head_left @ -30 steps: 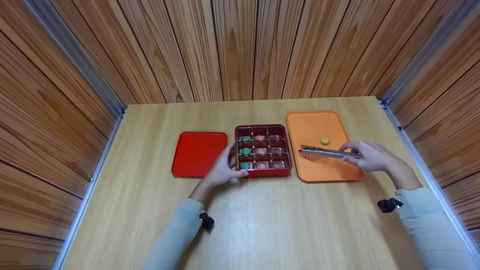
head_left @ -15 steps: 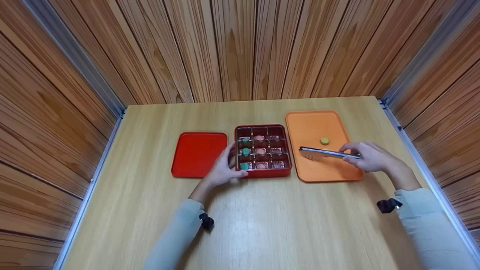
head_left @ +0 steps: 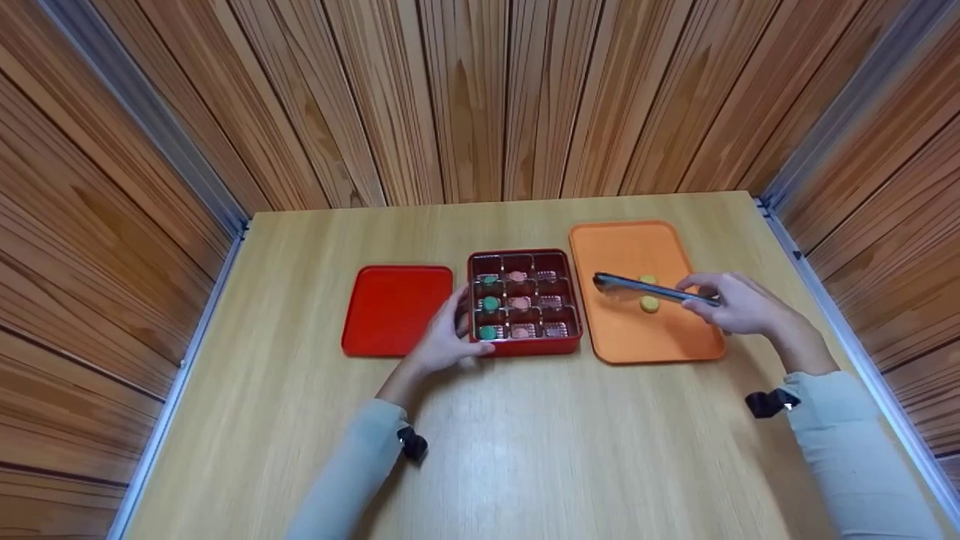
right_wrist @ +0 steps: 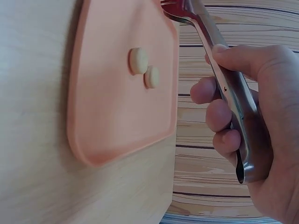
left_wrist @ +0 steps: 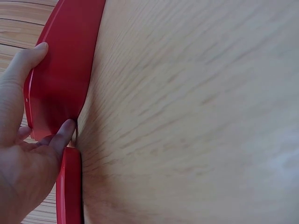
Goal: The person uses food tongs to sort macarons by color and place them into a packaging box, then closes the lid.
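On the wooden table [head_left: 525, 435] we list, left to right: a red lid [head_left: 395, 307] lying flat, a red compartment box [head_left: 525, 304], an orange tray [head_left: 641, 334].

Item one: our left hand [head_left: 444, 341] rests against the box's near-left corner, thumb and fingers curled loosely round the wall; in the left wrist view a fingertip sits in the gap between box and lid. We judge this steadies the box.

Item two: our right hand [head_left: 739, 304] grips metal tongs [head_left: 649, 289], fingers wrapped round the handle, arms pressed nearly together, nothing between the tips. We hold them low and level over the tray, tips pointing towards the box.

Item three: two yellow round sweets [right_wrist: 144, 69], touching each other, lie on the tray beneath the tongs' mid-length, behind the tips and ahead of our fingers, not gripped.

Item four: green and pink sweets fill several box compartments; the back row looks partly empty.
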Demonstrator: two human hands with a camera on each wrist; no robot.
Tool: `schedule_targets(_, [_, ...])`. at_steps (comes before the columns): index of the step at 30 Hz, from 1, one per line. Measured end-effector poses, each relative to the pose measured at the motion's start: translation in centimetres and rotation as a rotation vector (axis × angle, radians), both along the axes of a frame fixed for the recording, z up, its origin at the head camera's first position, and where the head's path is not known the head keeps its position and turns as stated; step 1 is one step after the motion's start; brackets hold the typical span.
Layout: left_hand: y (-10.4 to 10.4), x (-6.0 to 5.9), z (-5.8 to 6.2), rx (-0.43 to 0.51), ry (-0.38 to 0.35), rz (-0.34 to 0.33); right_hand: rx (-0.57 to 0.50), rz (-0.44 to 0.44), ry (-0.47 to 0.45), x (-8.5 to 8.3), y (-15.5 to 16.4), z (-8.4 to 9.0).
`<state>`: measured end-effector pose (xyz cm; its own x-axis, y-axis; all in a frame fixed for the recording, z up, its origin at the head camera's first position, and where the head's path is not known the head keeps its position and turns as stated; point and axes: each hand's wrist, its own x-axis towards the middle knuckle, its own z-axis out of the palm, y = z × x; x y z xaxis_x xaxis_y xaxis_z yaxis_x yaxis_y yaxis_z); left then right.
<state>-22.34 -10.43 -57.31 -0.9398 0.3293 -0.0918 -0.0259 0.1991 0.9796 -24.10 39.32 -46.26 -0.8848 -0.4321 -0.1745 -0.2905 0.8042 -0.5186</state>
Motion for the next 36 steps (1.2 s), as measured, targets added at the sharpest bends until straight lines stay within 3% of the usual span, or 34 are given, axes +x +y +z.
schedule_targets(10, [-0.1, -0.1, 0.1, -0.011, 0.013, 0.016, -0.037, -0.039, -0.001, -1.0, -1.1, 0.7])
schedule_targets(36, [0.1, 0.0, -0.1, -0.007, 0.016, 0.008, -0.035, -0.002, 0.019, -4.1, -5.6, 1.8])
